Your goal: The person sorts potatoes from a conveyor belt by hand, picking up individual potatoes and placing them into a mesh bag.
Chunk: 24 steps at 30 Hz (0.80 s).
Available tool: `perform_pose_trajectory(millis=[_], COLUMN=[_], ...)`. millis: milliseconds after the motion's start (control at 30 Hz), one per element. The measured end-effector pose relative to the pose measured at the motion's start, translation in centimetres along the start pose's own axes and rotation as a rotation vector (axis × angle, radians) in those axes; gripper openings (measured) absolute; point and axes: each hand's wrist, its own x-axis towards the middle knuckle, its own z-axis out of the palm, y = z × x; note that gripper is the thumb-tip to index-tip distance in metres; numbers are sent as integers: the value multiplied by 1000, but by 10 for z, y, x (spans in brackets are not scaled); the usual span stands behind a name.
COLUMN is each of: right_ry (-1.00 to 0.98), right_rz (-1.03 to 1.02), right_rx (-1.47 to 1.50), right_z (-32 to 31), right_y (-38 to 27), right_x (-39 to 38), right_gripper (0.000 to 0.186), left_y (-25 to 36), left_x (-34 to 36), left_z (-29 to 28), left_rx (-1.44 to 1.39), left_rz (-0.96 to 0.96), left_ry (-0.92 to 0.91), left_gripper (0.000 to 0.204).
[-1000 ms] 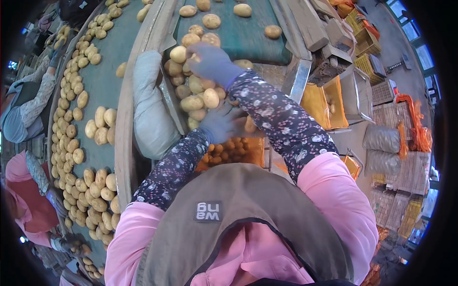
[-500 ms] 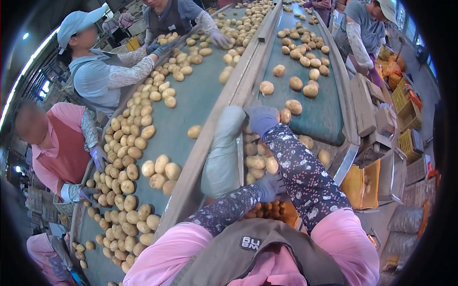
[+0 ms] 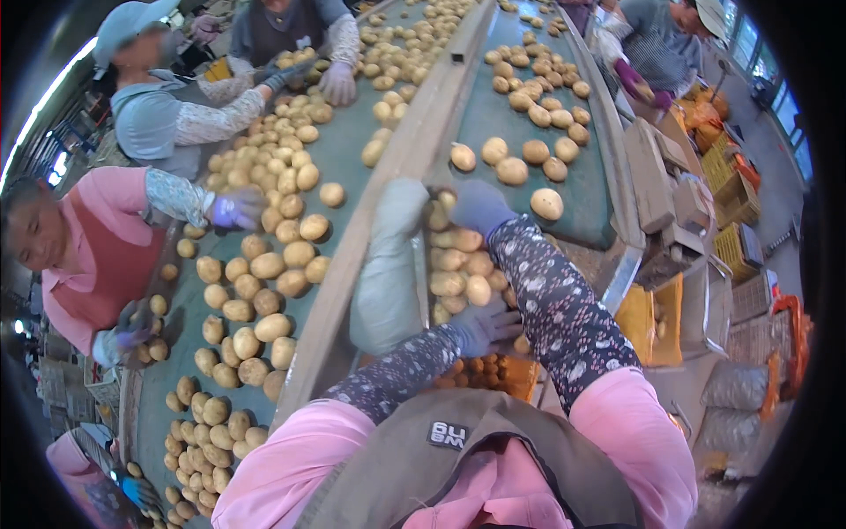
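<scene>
Both my hands wear grey-purple gloves and are over a chute of potatoes (image 3: 451, 259) at the end of the right-hand belt. My left hand (image 3: 485, 328) lies on the lower potatoes with its fingers stretched out. My right hand (image 3: 482, 210) is at the chute's upper end, against the potatoes there; its fingers are turned down and mostly hidden. Beside the chute, a grey cloth-wrapped pad (image 3: 385, 269) covers part of the frame. Below my left hand, more potatoes (image 3: 480, 370) show in an orange bag (image 3: 522, 381).
The left green belt (image 3: 322, 225) carries many potatoes, with several co-workers' gloved hands over it. A wooden divider (image 3: 401, 159) separates it from the right belt (image 3: 564, 212), which bears more potatoes. At right stand wooden boxes (image 3: 648, 181), yellow crates (image 3: 749, 251) and filled sacks (image 3: 736, 385).
My left hand has moved up onto the chute's potatoes, its fingers spreading. My right hand stays near the upper end. Potatoes on both belts have shifted, and a co-worker's hand at left reaches farther over the belt.
</scene>
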Motion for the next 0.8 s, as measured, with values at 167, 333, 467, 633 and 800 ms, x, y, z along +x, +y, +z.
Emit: perform_pose_trajectory(millis=[167, 333, 467, 633, 800], right_ry=[-74, -27, -20, -25, 25], right_rz=[220, 253, 144, 242, 367], right_rx=[1487, 2142, 2167, 2165, 2066], right_z=[-38, -48, -33, -44, -39], right_y=[-13, -26, -15, -31, -19], right_x=[-91, -156, -173, -190, -197], right_gripper=[58, 57, 55, 74, 79], left_y=[42, 47, 40, 40, 18], left_x=[8, 8, 8, 4, 3], left_z=[31, 0, -5, -3, 17], left_rx=[-70, -45, -48, -125, 64], left_rz=[25, 27, 2, -125, 75], left_ry=[325, 223, 198, 100, 201], left_gripper=[63, 56, 52, 44, 43])
